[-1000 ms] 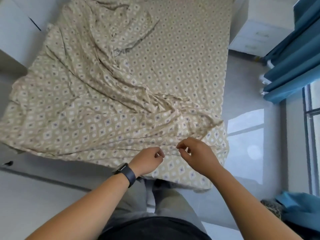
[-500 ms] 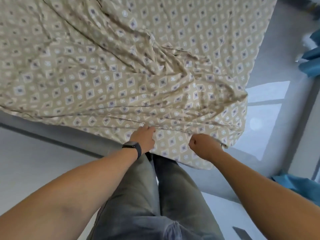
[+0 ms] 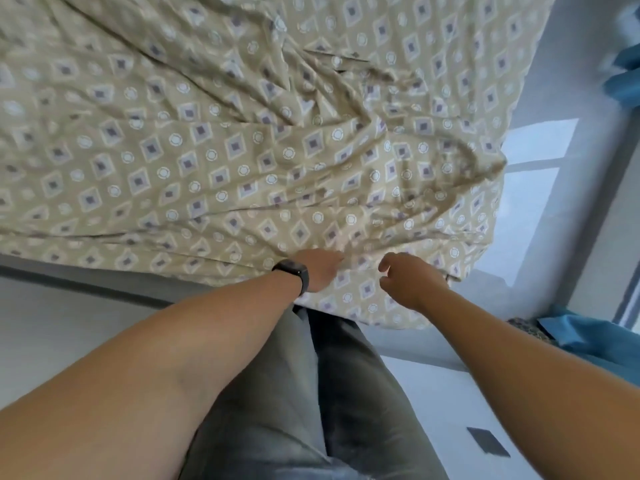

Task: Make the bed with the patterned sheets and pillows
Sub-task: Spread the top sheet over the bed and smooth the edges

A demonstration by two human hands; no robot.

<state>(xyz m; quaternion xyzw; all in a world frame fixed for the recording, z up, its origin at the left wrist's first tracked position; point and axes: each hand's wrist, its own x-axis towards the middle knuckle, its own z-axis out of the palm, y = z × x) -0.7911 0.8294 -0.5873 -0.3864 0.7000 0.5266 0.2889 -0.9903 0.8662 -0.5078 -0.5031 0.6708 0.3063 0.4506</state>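
The beige patterned sheet (image 3: 242,161) lies crumpled over the bed, with folds running towards its near right corner, which hangs over the edge. My left hand (image 3: 322,270), with a dark watch on the wrist, grips a fold of the sheet at the bed's near edge; its fingertips are buried in the cloth. My right hand (image 3: 410,282) hovers just to its right above the hanging edge, fingers loosely curled and apart from the thumb, holding nothing. No pillows are in view.
The grey bed base (image 3: 104,282) shows under the sheet at the left. My legs in grey trousers stand against the bed. A blue curtain (image 3: 623,88) hangs at the right and blue cloth (image 3: 595,337) lies on the pale floor.
The view has closed in on the bed's near edge. My right hand, which was gripping the sheet's edge, has let go and opened. My left hand stays on the fold.
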